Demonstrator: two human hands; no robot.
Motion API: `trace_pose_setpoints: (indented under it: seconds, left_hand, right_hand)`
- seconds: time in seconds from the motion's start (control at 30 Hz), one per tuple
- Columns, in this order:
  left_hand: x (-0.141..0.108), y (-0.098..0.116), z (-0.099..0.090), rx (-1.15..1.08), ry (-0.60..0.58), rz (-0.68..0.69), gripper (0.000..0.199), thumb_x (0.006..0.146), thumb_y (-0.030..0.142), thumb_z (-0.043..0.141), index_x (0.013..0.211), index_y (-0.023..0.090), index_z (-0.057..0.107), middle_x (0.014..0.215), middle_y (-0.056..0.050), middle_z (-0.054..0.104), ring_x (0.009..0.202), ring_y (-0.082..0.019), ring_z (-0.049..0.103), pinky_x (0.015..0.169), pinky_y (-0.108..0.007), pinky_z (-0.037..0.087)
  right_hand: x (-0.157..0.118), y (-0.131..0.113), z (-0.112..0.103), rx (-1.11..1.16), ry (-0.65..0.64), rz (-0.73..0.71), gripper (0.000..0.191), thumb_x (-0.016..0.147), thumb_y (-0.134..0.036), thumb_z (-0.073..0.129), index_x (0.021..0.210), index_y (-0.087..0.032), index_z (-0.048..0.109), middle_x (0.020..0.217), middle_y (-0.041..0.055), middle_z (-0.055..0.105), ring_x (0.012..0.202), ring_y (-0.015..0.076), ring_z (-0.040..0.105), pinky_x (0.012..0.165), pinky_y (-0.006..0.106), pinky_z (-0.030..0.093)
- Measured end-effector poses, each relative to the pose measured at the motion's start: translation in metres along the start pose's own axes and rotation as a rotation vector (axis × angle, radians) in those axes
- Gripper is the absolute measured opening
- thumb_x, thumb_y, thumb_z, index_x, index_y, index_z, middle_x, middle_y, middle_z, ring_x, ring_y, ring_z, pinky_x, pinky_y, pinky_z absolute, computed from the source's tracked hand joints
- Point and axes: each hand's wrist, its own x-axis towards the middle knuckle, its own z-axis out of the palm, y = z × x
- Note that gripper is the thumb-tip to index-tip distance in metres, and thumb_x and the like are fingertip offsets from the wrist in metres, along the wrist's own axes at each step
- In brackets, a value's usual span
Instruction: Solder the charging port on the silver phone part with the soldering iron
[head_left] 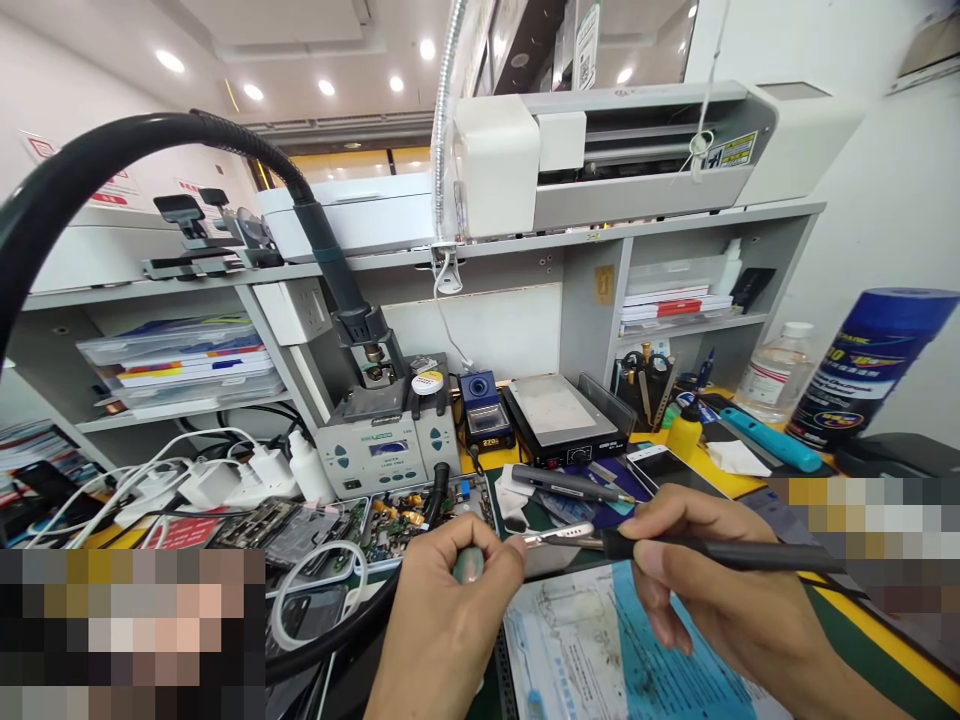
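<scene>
My left hand (454, 610) is closed in a pinch at the centre, its fingertips on a small, light-coloured part (566, 534) with a row of tiny dark holes. What else lies within its grip is hidden. To the right, my right hand (697, 570) is closed around a black pen-shaped tool (739, 555) held nearly level. The tool's metal front end points left and meets or overlaps the small part; contact cannot be made out. Below both hands lies a blue-and-white printed sheet (585, 640). Just behind them rests a dark grey pen-like tool (562, 484).
Behind stand a hot-air station (382, 450), a blue device (484, 410) and a flat heating plate (555, 415). Circuit boards (397, 520) and white cables (319, 555) crowd the left. A white phone (667, 465), a yellow bottle (684, 432) and a spray can (870, 370) stand or lie at right.
</scene>
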Motion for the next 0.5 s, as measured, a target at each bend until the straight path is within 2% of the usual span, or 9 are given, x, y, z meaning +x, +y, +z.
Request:
trace_pose_setpoints:
  seconds: [0.17,0.5]
  left_hand:
    - [0.0014,-0.002,-0.001,-0.005,-0.01,-0.004,0.04,0.077,0.047,0.068,0.058,0.022,0.042,0.05,0.011,0.023,0.049,-0.008,0.016,0.049,-0.025,0.011]
    - [0.0009,-0.0026,-0.0003,0.0,-0.01,-0.017,0.039,0.077,0.047,0.067,0.059,0.022,0.042,0.049,0.011,0.023,0.048,-0.007,0.016,0.048,-0.024,0.012]
  right_hand:
    - [0.0001,-0.006,0.0019,0.08,0.015,0.07,0.029,0.068,-0.04,0.093,0.075,-0.018,0.076,0.046,-0.0009,0.064,0.035,0.0127,0.059,0.033,0.017,0.04]
    - [0.0001,-0.0038,0.0024,0.042,0.012,0.028,0.027,0.07,-0.038,0.092,0.074,-0.017,0.076,0.046,-0.0007,0.063,0.035,0.0129,0.06,0.033,0.018,0.041]
